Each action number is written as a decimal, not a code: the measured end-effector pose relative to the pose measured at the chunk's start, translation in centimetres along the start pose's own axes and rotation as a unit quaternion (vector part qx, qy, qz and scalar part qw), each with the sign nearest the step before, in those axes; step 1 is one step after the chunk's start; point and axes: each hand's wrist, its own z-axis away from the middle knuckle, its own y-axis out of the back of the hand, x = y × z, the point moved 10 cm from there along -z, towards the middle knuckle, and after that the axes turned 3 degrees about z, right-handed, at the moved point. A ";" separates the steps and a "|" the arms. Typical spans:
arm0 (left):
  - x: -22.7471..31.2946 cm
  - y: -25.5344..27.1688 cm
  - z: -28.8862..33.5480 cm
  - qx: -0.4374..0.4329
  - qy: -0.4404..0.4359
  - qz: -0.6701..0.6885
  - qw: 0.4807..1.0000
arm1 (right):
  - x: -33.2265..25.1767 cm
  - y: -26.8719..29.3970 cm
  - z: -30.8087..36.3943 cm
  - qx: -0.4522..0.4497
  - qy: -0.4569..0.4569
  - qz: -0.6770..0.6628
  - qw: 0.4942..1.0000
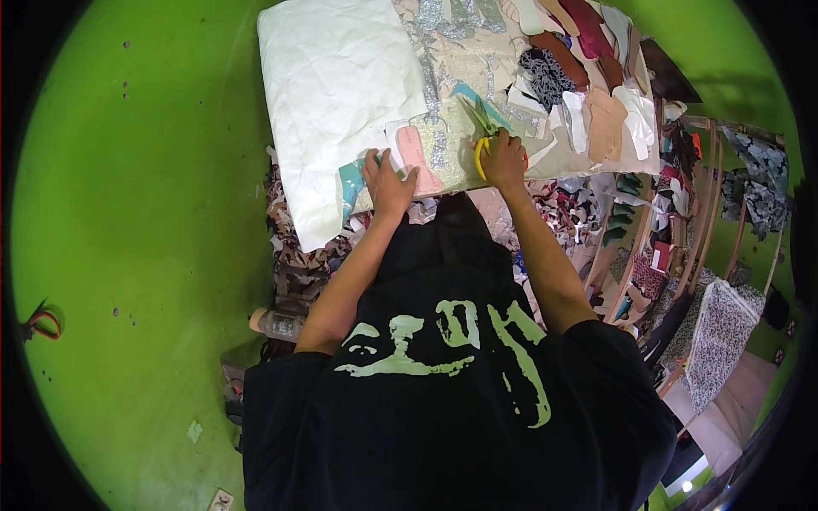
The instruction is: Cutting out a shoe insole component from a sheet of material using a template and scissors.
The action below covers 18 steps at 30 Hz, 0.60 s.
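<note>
The right hand (504, 162) is closed around the yellow handles of a pair of scissors (483, 146), just in from the near edge of the tabletop (460, 163), right of that edge's middle. The blades point away toward the far edge, leaning a little left, and stand partly apart, with a teal strip (471, 94) lying just by their tips; whether the blades touch it cannot be told. The fingers of this hand are curled in toward the palm, the handle loops showing on either side of them. The left hand (390, 186) lies palm down at the near edge, left of its middle, with fingers spread and the thumb held well away from the forefinger. Its thumb comes against or just beside the lower part of a pink piece (412, 153), a narrow shape that lies lengthwise from the near edge inward; contact there is hard to tell. A small white piece (394, 136) lies beyond the fingertips, beside the pink one, and a teal piece (350, 183) lies just left of the hand. A large white cloth (341, 81) covers the tabletop's left side and hangs over the near left corner. Toward the right edge lie a tan piece (606, 126) and white pieces (639, 123), with a dark patterned bundle (545, 77) and a reddish-brown piece (560, 60) farther back, toward the far right corner.
</note>
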 end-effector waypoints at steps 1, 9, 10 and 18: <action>0.7 -0.1 -0.2 0.002 0.002 -0.002 1.000 | -0.3 0.1 -0.2 0.010 0.024 0.034 0.999; 2.1 -4.1 -0.7 0.016 0.087 0.084 0.993 | -0.1 1.5 -2.5 -0.027 0.107 0.039 0.993; 2.1 -4.1 -0.9 0.031 0.090 0.108 0.990 | 0.2 1.4 -2.9 -0.047 0.119 0.050 0.991; 2.7 -8.1 -0.2 -0.003 0.180 0.476 0.861 | -4.9 5.6 -3.0 -0.040 0.299 -0.034 0.953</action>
